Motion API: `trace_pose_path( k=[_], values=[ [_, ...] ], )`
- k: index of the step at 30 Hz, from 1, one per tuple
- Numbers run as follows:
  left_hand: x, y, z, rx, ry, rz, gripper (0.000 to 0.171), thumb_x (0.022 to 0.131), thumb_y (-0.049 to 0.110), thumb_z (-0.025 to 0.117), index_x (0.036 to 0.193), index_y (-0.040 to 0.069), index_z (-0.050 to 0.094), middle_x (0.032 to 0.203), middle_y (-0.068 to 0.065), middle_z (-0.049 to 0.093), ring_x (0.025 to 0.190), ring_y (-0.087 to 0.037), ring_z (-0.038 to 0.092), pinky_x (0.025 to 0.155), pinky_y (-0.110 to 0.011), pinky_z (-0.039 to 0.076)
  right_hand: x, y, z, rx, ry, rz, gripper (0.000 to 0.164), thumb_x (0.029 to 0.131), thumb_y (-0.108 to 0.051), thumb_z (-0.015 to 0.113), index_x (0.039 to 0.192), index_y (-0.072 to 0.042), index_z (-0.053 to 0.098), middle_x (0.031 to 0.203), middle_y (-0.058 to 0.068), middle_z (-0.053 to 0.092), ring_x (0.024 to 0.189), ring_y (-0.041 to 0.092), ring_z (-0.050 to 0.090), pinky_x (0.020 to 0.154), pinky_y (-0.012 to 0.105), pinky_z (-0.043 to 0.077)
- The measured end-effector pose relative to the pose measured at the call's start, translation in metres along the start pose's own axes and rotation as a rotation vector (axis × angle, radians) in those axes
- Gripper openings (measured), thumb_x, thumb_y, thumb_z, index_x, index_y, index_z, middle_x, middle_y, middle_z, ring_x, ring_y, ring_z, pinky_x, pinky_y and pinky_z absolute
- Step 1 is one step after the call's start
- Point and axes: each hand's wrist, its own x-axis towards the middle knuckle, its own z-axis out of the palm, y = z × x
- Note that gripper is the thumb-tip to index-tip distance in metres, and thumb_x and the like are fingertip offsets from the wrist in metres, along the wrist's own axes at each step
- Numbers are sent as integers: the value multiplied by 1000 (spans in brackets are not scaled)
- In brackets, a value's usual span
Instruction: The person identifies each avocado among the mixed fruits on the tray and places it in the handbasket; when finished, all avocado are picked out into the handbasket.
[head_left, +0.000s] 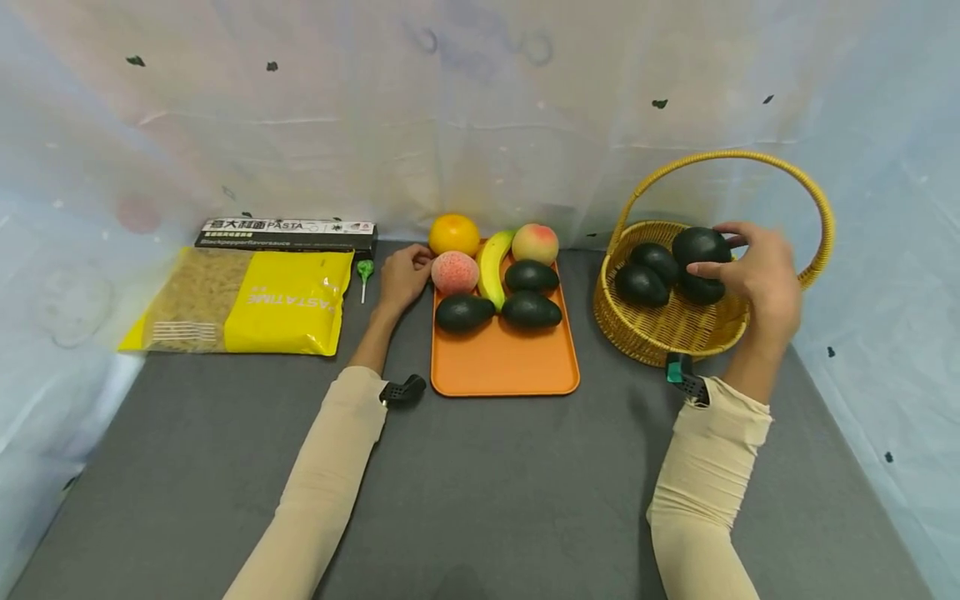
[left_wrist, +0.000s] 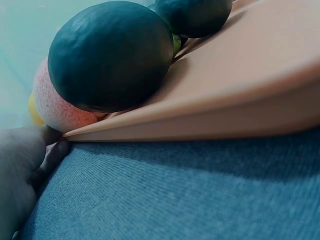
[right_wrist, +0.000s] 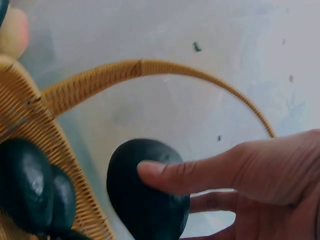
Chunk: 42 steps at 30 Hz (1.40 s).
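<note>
Between thumb and fingers my right hand [head_left: 765, 271] grips a dark green avocado [right_wrist: 145, 190], held over the wicker basket [head_left: 637, 333] under its arched handle. Several other avocados [head_left: 641, 286] lie inside that basket. My left hand [head_left: 405, 279] touches the left edge of an orange tray [head_left: 506, 367], its fingertips close by a pink peach [head_left: 454, 273]. On the tray are a banana [head_left: 492, 271], a second peach [head_left: 536, 244] and 3 avocados [head_left: 531, 309]. An orange [head_left: 453, 234] sits at the tray's back left corner.
Left of the tray lie a yellow pasta bag [head_left: 288, 304], a black and white pasta box [head_left: 288, 237] behind it, and a green lollipop [head_left: 365, 271]. A pale curtain [head_left: 480, 125] hangs behind the grey table [head_left: 480, 483]. The basket handle [head_left: 750, 156] arches high on the right.
</note>
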Motion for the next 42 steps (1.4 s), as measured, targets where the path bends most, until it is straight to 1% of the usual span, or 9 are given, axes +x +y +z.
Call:
trace_pose_path(
  k=[6, 12, 16, 20, 23, 26, 33, 36, 42],
  values=[
    [1, 0, 0, -6, 6, 7, 29, 99, 27, 70, 115, 3, 76, 106, -19, 79, 98, -34, 76, 101, -52, 53, 10, 17, 5, -98, -99, 55, 78, 86, -29, 84, 149, 2, 50, 139, 39, 56, 121, 53, 53, 97, 66, 48],
    [0, 2, -1, -5, -3, -3, 29, 99, 26, 70, 115, 2, 76, 107, -19, 79, 98, -34, 76, 101, -52, 54, 16, 32, 13, -131, -213, 97, 76, 85, -28, 85, 144, 4, 49, 138, 38, 49, 112, 49, 53, 89, 61, 50],
    [0, 2, 0, -13, -5, 2, 30, 99, 26, 70, 115, 2, 76, 107, -20, 79, 98, -34, 76, 102, -52, 53, 21, 39, 20, -140, -277, 129, 79, 87, -34, 84, 146, 2, 46, 141, 39, 44, 114, 49, 51, 93, 64, 49],
    [-1, 0, 0, -8, -6, 1, 30, 99, 28, 70, 114, 3, 76, 106, -19, 79, 99, -34, 76, 102, -52, 53, 28, 42, 25, -168, -335, 136, 79, 90, -31, 82, 148, 4, 42, 148, 40, 39, 123, 55, 47, 100, 69, 46],
    [-2, -1, -1, 2, 1, -1, 29, 99, 28, 70, 113, 3, 77, 105, -19, 79, 99, -35, 75, 102, -53, 53, 30, 41, 29, -182, -345, 131, 77, 90, -27, 82, 147, 5, 41, 150, 40, 37, 128, 57, 44, 103, 70, 44],
    [-2, 1, -1, 10, 1, 6, 29, 99, 28, 70, 113, 4, 77, 105, -19, 79, 99, -35, 75, 101, -53, 53, 31, 42, 31, -180, -331, 139, 76, 90, -24, 82, 147, 4, 41, 148, 39, 39, 127, 55, 45, 101, 70, 45],
    [-1, 2, 1, 15, -9, 6, 30, 99, 28, 69, 114, 3, 76, 106, -19, 79, 100, -35, 75, 102, -52, 53, 27, 41, 24, -177, -297, 105, 71, 91, -27, 81, 143, 3, 42, 129, 34, 48, 103, 44, 51, 83, 58, 49],
    [-1, 0, 1, 21, -1, 8, 30, 100, 28, 69, 115, 2, 76, 107, -19, 79, 100, -35, 75, 102, -52, 53, 25, 38, 20, -161, -289, 72, 71, 93, -30, 79, 143, 2, 42, 134, 36, 46, 108, 46, 49, 87, 61, 47],
    [-1, 1, 0, 16, -1, 12, 30, 100, 28, 69, 115, 3, 76, 107, -19, 79, 99, -34, 75, 101, -52, 53, 22, 21, 11, -128, -307, -10, 75, 97, -37, 74, 150, 2, 38, 150, 37, 41, 128, 53, 44, 103, 70, 41]
  ],
)
